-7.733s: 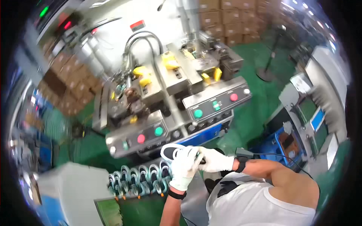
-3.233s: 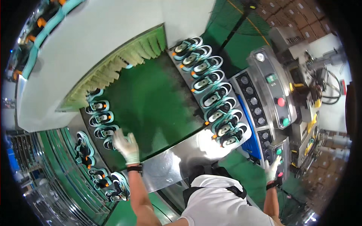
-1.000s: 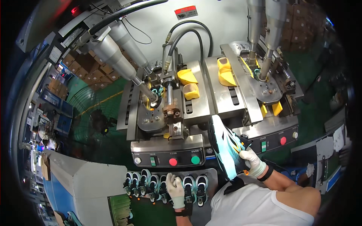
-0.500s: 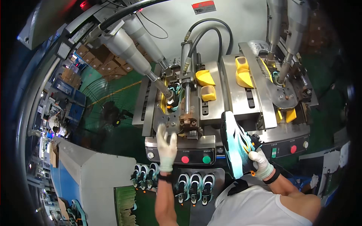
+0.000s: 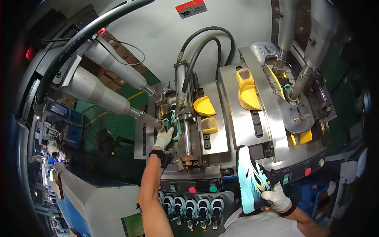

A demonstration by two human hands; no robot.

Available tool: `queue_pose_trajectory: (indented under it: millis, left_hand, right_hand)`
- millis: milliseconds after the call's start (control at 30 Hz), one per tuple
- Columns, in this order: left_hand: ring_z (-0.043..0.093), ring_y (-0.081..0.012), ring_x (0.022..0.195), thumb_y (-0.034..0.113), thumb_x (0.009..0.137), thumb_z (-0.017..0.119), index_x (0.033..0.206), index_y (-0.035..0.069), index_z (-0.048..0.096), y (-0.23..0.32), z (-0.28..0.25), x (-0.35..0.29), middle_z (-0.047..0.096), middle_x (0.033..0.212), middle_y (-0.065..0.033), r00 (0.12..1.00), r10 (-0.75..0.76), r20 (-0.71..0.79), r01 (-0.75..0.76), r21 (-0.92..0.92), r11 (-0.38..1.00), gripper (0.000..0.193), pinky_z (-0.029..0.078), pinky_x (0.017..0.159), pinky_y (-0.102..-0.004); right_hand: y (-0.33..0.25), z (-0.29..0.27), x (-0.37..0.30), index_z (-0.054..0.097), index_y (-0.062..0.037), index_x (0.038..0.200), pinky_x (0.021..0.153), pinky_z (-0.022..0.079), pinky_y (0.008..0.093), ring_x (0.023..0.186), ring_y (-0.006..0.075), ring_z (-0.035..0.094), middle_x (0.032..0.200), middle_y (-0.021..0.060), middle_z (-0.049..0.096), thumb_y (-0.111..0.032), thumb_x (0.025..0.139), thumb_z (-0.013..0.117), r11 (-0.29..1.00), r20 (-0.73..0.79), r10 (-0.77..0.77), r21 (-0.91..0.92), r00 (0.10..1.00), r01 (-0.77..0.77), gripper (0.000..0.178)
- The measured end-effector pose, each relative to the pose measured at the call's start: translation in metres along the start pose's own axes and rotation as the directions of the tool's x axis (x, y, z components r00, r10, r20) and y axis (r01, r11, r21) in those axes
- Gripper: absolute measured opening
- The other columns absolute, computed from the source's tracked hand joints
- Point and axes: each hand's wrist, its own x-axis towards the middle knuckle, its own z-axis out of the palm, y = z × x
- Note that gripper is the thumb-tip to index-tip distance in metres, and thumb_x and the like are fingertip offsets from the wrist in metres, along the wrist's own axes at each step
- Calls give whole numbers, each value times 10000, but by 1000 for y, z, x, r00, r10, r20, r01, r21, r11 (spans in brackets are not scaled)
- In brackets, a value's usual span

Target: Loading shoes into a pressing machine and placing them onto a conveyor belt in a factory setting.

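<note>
My right hand (image 5: 277,197), in a white glove, grips a black, white and light-blue sports shoe (image 5: 248,181) by its heel and collar side. The shoe stands toe up, with its side facing me. At the left press station, my gloved left hand (image 5: 162,139) is closed on another sports shoe (image 5: 177,131) of the same colours, beside the metal press rod (image 5: 147,117). The palm and part of the rod hide some of that shoe. Under the right press arm (image 5: 304,79) a further shoe sits clamped, mostly covered by a metal plate (image 5: 297,118).
Yellow pads (image 5: 204,106) and more yellow pads (image 5: 249,96) lie on the steel benches. A control panel (image 5: 205,185) with red and green buttons runs along the front. Several shoes (image 5: 191,209) stand in a row below it. Black hoses (image 5: 215,39) arch behind.
My left hand has moved forward from open air onto the shoe in the left press. The left press rods have swung up and leftward. My right hand keeps hold of its shoe.
</note>
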Motion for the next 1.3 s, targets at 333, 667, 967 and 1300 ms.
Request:
queue_pose_trajectory:
  millis: [333,667,967,1300]
  left_hand:
    - [744,-198,942,216,1119,566,1211,-87,709,-18,-52,-171,761,1116,-133,983,92,-159,-183,-790,585,347,614,796,-349]
    - [679,-366,1239,207,1138,531,1457,-162,547,-165,72,-521,687,1390,-277,810,-265,-522,-98,-567,818,488,520,1063,-401]
    - [502,-448,1503,313,1143,583,1616,-20,487,-166,203,-668,545,1604,-281,537,-763,-360,267,-785,558,586,370,1275,-426]
    - [631,-510,1305,89,997,652,1673,51,345,-182,429,-618,606,1466,-327,349,-884,-310,276,-868,413,743,533,1054,-537]
  right_hand:
    - [3,72,63,452,11,1620,1155,511,392,1332,220,649,1526,121,627,-232,948,833,983,41,124,-143,991,-117,809]
    - [164,205,359,729,-73,1113,849,624,434,927,271,761,1046,98,773,-110,976,794,979,142,196,-86,970,-186,156]
    - [280,120,598,842,-118,1124,822,621,476,981,296,803,1064,107,825,-296,1009,627,-821,354,-83,-554,932,137,302]
    - [151,150,627,785,-49,1147,894,563,407,992,234,705,1112,74,783,-380,1036,624,-23,439,87,-897,894,442,384]
